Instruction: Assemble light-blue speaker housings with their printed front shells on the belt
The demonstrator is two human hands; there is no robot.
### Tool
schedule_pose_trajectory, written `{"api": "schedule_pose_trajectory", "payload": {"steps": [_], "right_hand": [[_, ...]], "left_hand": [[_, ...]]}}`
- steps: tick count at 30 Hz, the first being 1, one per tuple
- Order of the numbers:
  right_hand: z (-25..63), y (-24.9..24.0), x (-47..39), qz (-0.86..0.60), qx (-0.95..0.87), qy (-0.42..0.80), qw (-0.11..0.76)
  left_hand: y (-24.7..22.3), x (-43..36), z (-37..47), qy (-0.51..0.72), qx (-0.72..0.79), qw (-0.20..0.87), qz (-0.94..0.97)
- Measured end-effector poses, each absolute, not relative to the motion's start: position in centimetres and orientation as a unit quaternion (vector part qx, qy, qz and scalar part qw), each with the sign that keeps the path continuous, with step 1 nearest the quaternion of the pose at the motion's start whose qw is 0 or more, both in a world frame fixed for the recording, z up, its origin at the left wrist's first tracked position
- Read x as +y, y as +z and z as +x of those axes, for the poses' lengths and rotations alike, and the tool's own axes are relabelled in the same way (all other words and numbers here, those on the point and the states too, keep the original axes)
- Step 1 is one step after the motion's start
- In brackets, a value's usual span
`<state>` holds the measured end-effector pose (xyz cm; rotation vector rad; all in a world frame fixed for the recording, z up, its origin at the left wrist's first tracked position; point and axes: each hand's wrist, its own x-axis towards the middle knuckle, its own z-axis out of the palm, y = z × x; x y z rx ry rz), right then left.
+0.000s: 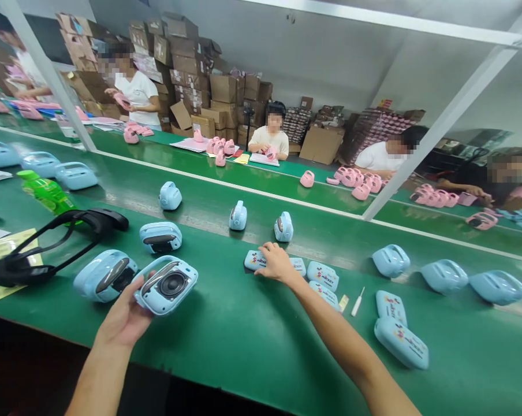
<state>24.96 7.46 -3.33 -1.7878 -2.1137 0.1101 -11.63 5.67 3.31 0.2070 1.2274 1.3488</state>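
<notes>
My left hand (129,315) grips a light-blue portable speaker (168,289) by its handle side, its round black driver and open front turned up towards me. Over the bench's middle, my right hand (276,263) has thumb and fingers around the near end of a blue Mickey-printed cover (253,259), which still lies on the green surface. Beside and partly behind this hand are more printed covers (323,276). Close to my left hand stand two other blue speakers, one open-fronted speaker (107,276) and one speaker (160,237) behind it.
A white-handled screwdriver (357,303) lies right of the covers, near two stacked printed covers (402,342). Blue housings (391,261) line the belt. At left are a black head strap (53,268) and a green bottle (47,193). Co-workers (269,136) handle pink housings across a white rail.
</notes>
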Motion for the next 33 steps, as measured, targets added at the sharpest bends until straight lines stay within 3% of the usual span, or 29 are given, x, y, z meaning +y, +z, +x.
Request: {"api": "schedule_pose_trajectory", "payload": {"steps": [2, 8, 15, 20, 27, 30, 33], "right_hand": [[23.8, -3.6, 7.0, -0.643, -0.756, 0.02, 0.117], [23.6, -3.0, 7.0, -0.666, -0.738, 0.015, 0.109], [22.8, -2.5, 5.6, -0.676, -0.729, 0.0, 0.107], [22.0, -3.5, 3.0, -0.691, -0.684, 0.076, 0.222], [21.6, -7.0, 0.5, -0.588, -0.462, 0.458, 0.48], [21.9, -6.7, 1.3, -0.596, -0.439, 0.443, 0.505], [21.3, -5.3, 2.3, -0.669, -0.535, 0.294, 0.423]], "left_hand": [[2.8, 4.3, -12.1, 0.594, 0.463, 0.655, 0.06], [-0.7, 1.0, -12.9, 0.637, 0.28, 0.706, 0.134], [-0.6, 1.7, -9.3, 0.654, 0.248, 0.695, 0.169], [0.4, 2.3, -6.2, 0.674, 0.246, 0.68, 0.148], [-0.8, 3.9, -6.3, 0.633, 0.31, 0.707, 0.061], [-1.2, 4.1, -6.1, 0.601, 0.318, 0.732, 0.033], [-1.6, 3.9, -5.6, 0.597, 0.306, 0.741, 0.021]]}}
